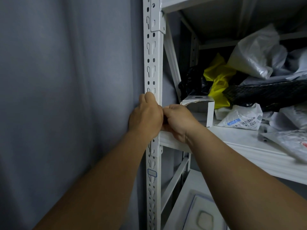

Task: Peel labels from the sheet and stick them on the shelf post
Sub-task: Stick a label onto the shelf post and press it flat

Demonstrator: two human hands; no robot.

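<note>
The white slotted shelf post (152, 63) is seen standing upright, its long axis vertical, running from the top edge of the view to the bottom. Both hands are held against it at about mid-height, level with the front edge of the white shelf (249, 151).

The left hand (146, 115) is laid against the post's perforated face with its back to the camera; its fingers are curled toward the post, fingertips hidden. Whether anything is pinched in this grip cannot be told. The right hand (178, 121) is pressed close beside it, touching it, with fingers curled inward at the post's corner; what is held, if anything, is hidden, and its grip cannot be told as closed on an object or not. No label sheet can be made out in either hand.

Below the hands, lower on the same face of the post, one blue-bordered label (152, 173) is stuck flat, its long axis horizontal, across the post's width.

To the right of the right hand, an opened white carton (201, 110) is seen on the shelf, with a yellow plastic bag (219, 80) and clear plastic bags (255, 52) beyond it. A grey wall (66, 97) lies left of the left hand.
</note>
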